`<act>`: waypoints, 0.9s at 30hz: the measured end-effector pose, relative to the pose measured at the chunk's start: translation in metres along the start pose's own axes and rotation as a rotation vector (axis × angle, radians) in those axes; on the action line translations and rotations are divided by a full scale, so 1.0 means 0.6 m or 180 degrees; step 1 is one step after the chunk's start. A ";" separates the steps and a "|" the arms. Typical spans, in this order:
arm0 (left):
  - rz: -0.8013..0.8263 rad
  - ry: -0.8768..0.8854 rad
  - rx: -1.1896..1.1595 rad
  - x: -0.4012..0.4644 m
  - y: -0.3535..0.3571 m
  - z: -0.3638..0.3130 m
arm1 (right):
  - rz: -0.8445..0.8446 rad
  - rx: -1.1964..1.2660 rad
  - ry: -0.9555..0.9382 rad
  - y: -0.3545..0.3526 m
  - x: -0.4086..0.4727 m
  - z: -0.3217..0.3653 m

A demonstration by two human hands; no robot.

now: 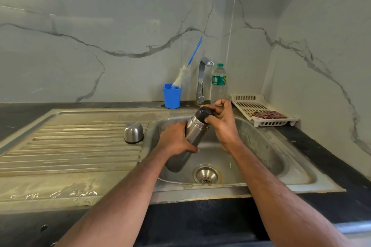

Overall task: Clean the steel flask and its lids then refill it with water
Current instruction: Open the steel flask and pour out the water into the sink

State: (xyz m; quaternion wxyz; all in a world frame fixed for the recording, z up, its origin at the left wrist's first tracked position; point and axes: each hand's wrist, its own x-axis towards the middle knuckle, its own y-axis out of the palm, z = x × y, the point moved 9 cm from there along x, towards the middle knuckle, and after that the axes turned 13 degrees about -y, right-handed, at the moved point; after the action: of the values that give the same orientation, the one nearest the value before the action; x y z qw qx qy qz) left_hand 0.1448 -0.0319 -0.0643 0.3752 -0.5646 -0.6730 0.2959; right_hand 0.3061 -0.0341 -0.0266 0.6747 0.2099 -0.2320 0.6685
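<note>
The steel flask [190, 136] is held tilted over the sink basin [261, 146], its top pointing up and away. My left hand [176, 139] grips the flask's body around the middle. My right hand [222, 120] has its fingers curled round the black inner lid [205, 112] on the flask's neck. The steel outer cap [134, 132] stands upside-up on the draining board [70, 146], to the left of the basin. The tap [201, 80] stands behind the basin; no water runs from it.
A blue cup [172, 96] holding a bottle brush [180, 78] stands left of the tap. A clear plastic water bottle [218, 82] stands right of it. A white plastic rack [261, 110] with a dark red cloth [269, 114] sits at the right. The drain [206, 174] lies below the flask.
</note>
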 end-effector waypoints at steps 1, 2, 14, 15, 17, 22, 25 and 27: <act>0.0002 -0.0009 0.0007 0.000 0.000 0.001 | 0.0037 0.0249 0.0038 0.004 0.000 -0.004; 0.0003 -0.0021 0.0014 0.001 0.000 0.002 | 0.0076 0.0339 0.0064 0.008 0.001 -0.008; -0.0015 -0.0115 0.0015 0.005 0.001 0.017 | 0.0181 -0.0204 -0.0054 0.022 0.002 -0.010; -0.0017 -0.0118 0.0020 0.006 0.002 0.018 | 0.0120 -0.0432 -0.0076 0.020 0.002 -0.006; -0.0016 -0.0115 0.0020 0.004 0.003 0.020 | -0.0116 -0.0706 -0.0084 0.009 0.002 0.001; -0.0058 -0.0065 -0.0169 -0.011 -0.012 0.017 | -0.0278 -0.0163 -0.0129 0.002 0.002 0.019; -0.0161 -0.0077 -0.0335 -0.025 -0.033 0.012 | -0.0450 0.0274 -0.0209 0.002 0.008 0.042; -0.0182 -0.0108 -0.0439 -0.031 -0.044 0.011 | -0.0519 0.0502 -0.0257 0.007 0.008 0.062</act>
State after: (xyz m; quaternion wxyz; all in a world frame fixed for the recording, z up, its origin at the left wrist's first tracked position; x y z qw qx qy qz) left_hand 0.1267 -0.0552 -0.0492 0.3322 -0.5645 -0.7139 0.2475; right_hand 0.3007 -0.0524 0.0062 0.6984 0.3073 -0.1878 0.6185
